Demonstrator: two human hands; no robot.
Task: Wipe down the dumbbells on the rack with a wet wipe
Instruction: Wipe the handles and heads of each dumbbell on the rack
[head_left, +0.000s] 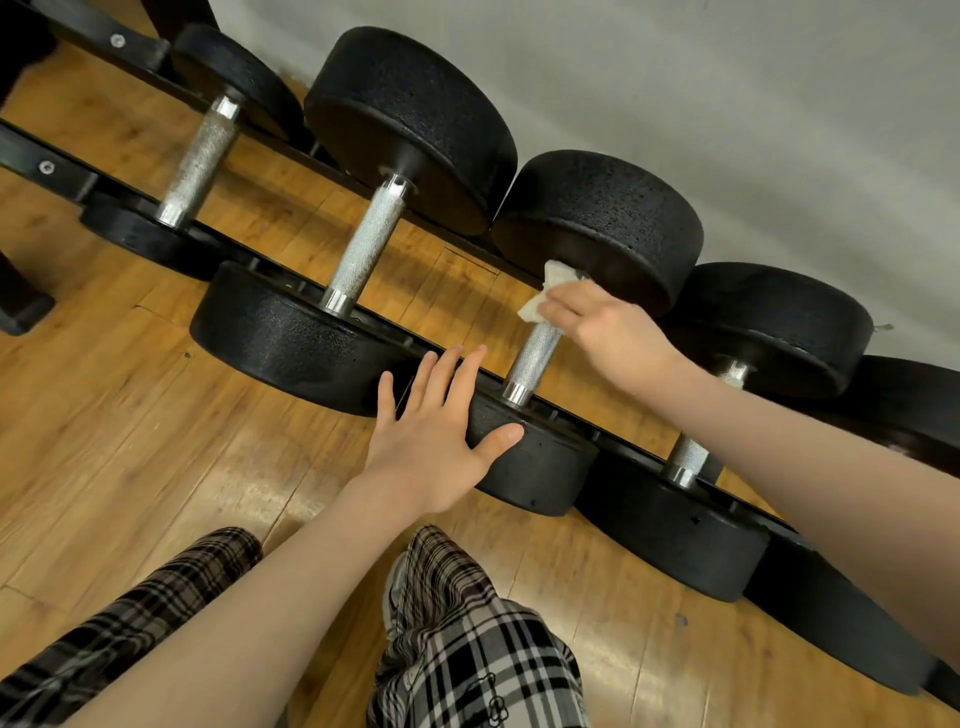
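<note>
Several black dumbbells with knurled steel handles lie across a low black rack (62, 171). My right hand (608, 327) grips a white wet wipe (543, 296) wrapped around the upper end of one dumbbell's handle (535, 358), close to its far head (602, 218). My left hand (441, 436) lies flat with straight fingers on that same dumbbell's near head (540, 467), thumb across its top. The wipe is partly hidden under my right fingers.
A larger dumbbell (363, 244) sits directly left, a smaller one (202, 156) beyond it, and others (691, 457) to the right under my right forearm. A grey wall (727, 104) stands behind the rack. Wooden floor (130, 441) and my plaid-trousered legs (467, 649) are below.
</note>
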